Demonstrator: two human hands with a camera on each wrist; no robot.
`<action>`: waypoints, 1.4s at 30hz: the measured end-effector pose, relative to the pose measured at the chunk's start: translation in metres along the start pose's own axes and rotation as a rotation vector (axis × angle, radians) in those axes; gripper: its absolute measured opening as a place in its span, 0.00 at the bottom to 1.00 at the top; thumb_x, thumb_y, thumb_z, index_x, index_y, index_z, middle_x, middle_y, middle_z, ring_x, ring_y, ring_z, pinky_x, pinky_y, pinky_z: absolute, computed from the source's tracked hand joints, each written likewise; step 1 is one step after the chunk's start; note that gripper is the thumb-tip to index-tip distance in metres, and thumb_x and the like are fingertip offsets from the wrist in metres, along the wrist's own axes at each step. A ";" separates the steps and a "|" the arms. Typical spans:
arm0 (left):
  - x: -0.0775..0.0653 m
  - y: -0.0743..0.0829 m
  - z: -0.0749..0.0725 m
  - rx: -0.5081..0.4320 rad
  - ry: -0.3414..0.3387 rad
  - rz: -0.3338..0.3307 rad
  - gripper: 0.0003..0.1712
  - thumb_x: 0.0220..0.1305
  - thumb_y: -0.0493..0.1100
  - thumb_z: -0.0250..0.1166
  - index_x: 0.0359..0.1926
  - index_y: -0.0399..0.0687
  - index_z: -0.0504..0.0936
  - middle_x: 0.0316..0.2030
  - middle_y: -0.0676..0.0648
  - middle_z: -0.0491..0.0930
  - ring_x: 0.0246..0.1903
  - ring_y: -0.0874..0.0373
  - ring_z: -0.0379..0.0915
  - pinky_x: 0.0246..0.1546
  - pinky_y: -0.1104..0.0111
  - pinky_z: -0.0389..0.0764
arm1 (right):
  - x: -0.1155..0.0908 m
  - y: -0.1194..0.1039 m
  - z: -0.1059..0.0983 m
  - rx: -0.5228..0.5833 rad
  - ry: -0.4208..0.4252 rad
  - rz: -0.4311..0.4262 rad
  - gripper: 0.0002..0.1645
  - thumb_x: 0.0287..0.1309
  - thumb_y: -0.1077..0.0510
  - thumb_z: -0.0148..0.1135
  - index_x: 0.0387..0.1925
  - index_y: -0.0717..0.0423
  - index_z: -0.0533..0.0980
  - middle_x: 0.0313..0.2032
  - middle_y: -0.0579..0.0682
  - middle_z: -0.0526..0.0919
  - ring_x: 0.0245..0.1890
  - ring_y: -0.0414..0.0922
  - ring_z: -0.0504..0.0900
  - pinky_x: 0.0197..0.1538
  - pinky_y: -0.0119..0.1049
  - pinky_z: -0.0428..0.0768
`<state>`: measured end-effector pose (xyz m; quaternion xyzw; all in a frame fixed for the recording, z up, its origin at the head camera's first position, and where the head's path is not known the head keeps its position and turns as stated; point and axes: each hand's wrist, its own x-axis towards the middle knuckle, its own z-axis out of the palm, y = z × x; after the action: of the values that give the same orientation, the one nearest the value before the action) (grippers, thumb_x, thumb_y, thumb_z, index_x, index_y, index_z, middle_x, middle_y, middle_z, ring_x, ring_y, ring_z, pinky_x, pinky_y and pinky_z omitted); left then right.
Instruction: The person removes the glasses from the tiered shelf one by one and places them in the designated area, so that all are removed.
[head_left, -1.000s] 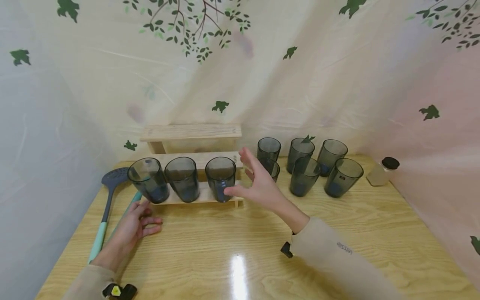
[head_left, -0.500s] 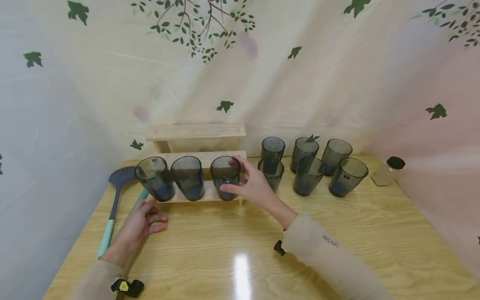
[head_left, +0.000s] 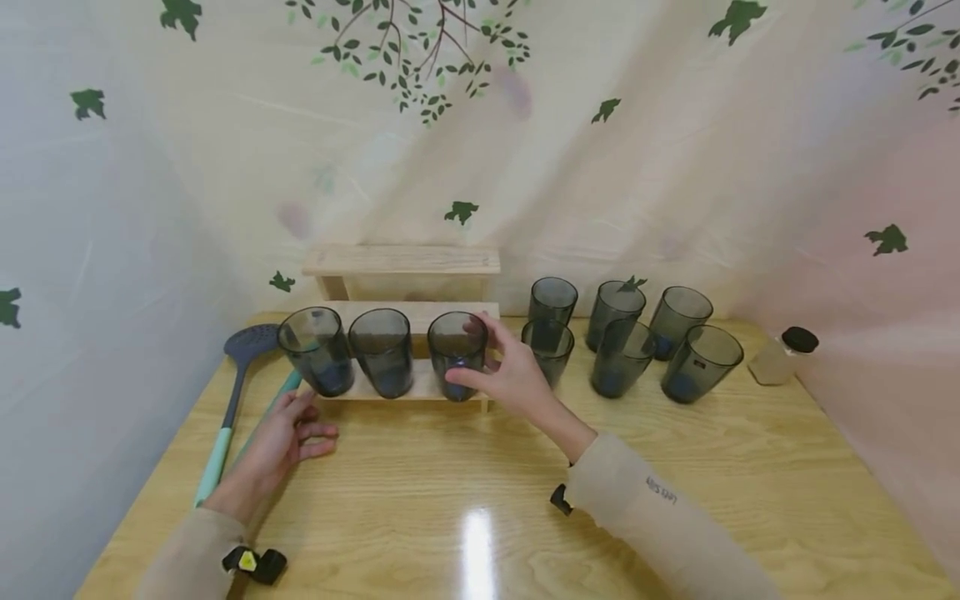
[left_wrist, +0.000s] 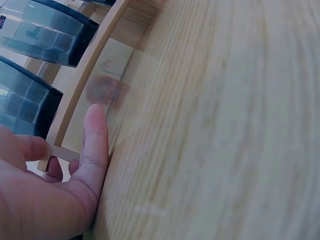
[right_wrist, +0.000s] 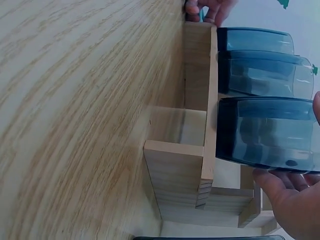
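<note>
A three-step wooden stand point(head_left: 401, 260) carries three smoky blue-grey glass tumblers in a row on its lowest step. My right hand point(head_left: 517, 379) grips the rightmost tumbler point(head_left: 450, 354), thumb across the front and fingers round the right side and behind. In the right wrist view this tumbler point(right_wrist: 265, 132) has its base at the step. At the stand's left front corner, my left hand point(head_left: 277, 437) touches the end of the lowest step point(left_wrist: 45, 162) with its fingertips, below the left tumbler point(head_left: 318, 354); one finger lies straight, low along the tabletop. The middle tumbler point(head_left: 381, 354) stands between the other two.
Several more matching tumblers point(head_left: 699, 367) stand in two rows right of the stand. A small black-lidded jar point(head_left: 780, 358) is beyond them. A slotted turner point(head_left: 251, 340) and another teal-handled utensil point(head_left: 281, 387) lie at the left. A leaf-printed cloth hangs behind.
My right hand has moved onto the rightmost tumbler, and its thumb and fingers have closed round it. My left hand stays at the stand's corner. The head view has shifted slightly.
</note>
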<state>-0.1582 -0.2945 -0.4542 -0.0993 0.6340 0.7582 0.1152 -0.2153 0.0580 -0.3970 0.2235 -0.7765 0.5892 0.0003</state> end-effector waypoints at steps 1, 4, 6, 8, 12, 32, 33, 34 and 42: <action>0.001 0.000 0.000 0.002 -0.002 0.000 0.18 0.83 0.55 0.44 0.48 0.44 0.56 0.40 0.47 0.65 0.35 0.55 0.83 0.41 0.59 0.88 | 0.000 0.000 0.000 -0.001 0.002 -0.004 0.53 0.52 0.46 0.80 0.75 0.47 0.62 0.62 0.42 0.75 0.64 0.44 0.72 0.64 0.54 0.75; 0.003 0.001 0.001 0.007 -0.005 0.000 0.19 0.83 0.55 0.44 0.49 0.44 0.55 0.40 0.47 0.64 0.35 0.55 0.83 0.41 0.60 0.88 | 0.000 0.000 -0.001 -0.010 0.007 -0.008 0.54 0.52 0.46 0.80 0.76 0.48 0.61 0.63 0.43 0.75 0.64 0.43 0.72 0.64 0.53 0.76; 0.003 0.001 0.001 0.009 -0.005 0.001 0.19 0.83 0.56 0.44 0.49 0.44 0.55 0.41 0.47 0.64 0.35 0.56 0.83 0.41 0.60 0.88 | 0.000 0.001 -0.001 -0.009 0.008 -0.008 0.54 0.52 0.46 0.80 0.76 0.47 0.61 0.63 0.43 0.75 0.64 0.43 0.72 0.64 0.53 0.76; 0.002 0.001 0.001 0.009 -0.004 0.000 0.19 0.83 0.56 0.44 0.49 0.44 0.55 0.41 0.47 0.65 0.35 0.56 0.83 0.41 0.60 0.88 | 0.000 0.000 -0.001 -0.007 0.006 0.000 0.54 0.51 0.46 0.80 0.75 0.46 0.61 0.63 0.42 0.75 0.64 0.43 0.72 0.65 0.53 0.75; 0.000 0.000 0.001 0.008 -0.003 -0.002 0.19 0.83 0.56 0.44 0.49 0.44 0.55 0.40 0.47 0.65 0.35 0.56 0.83 0.41 0.60 0.88 | -0.002 0.001 -0.001 -0.002 -0.001 0.014 0.54 0.51 0.45 0.80 0.75 0.45 0.62 0.63 0.40 0.74 0.65 0.43 0.71 0.65 0.54 0.74; 0.000 0.000 0.001 0.016 0.001 -0.018 0.18 0.83 0.55 0.43 0.49 0.45 0.55 0.41 0.48 0.65 0.37 0.55 0.83 0.43 0.58 0.88 | -0.009 -0.008 -0.015 0.082 0.028 0.017 0.53 0.48 0.47 0.82 0.74 0.47 0.66 0.61 0.42 0.78 0.60 0.44 0.77 0.60 0.52 0.79; 0.000 0.000 0.001 0.013 0.005 -0.017 0.18 0.83 0.55 0.43 0.49 0.45 0.55 0.41 0.48 0.65 0.37 0.55 0.83 0.43 0.58 0.88 | -0.012 -0.011 -0.019 0.085 0.030 0.020 0.53 0.48 0.48 0.82 0.74 0.47 0.66 0.61 0.41 0.78 0.59 0.44 0.77 0.59 0.51 0.80; 0.000 0.000 0.001 0.008 0.006 -0.017 0.18 0.83 0.55 0.43 0.48 0.45 0.55 0.41 0.48 0.65 0.37 0.55 0.83 0.43 0.59 0.88 | -0.015 -0.013 -0.024 0.085 0.030 0.020 0.53 0.48 0.49 0.82 0.74 0.46 0.66 0.61 0.41 0.78 0.58 0.45 0.78 0.58 0.49 0.81; 0.001 0.000 0.000 0.007 -0.003 -0.011 0.18 0.83 0.56 0.43 0.49 0.45 0.56 0.40 0.49 0.65 0.36 0.55 0.83 0.43 0.58 0.88 | -0.051 -0.032 -0.079 0.044 0.050 0.040 0.51 0.48 0.56 0.82 0.73 0.41 0.67 0.63 0.47 0.78 0.56 0.44 0.81 0.47 0.35 0.86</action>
<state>-0.1594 -0.2946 -0.4549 -0.1013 0.6360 0.7555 0.1206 -0.1794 0.1415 -0.3566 0.1931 -0.7676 0.6112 0.0028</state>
